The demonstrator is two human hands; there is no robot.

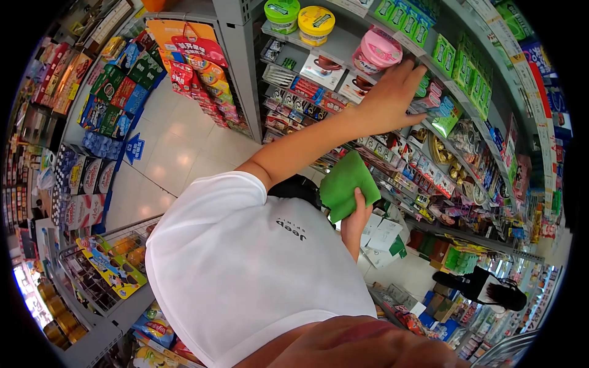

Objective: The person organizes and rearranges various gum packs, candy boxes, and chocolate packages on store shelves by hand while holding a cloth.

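While green cloth (348, 184) is pinched by right hand (357, 211), lower in view than pink tub (378, 50), left hand (392, 98) is held beside pink tub, thumb spread from fingers; fingertip contact cannot be told. Yellow tub (316, 26) is shelved left of pink tub.

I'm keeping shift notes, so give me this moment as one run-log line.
left hand: beside pink tub, grip unclear | right hand: holding green cloth | yellow tub: on shelf
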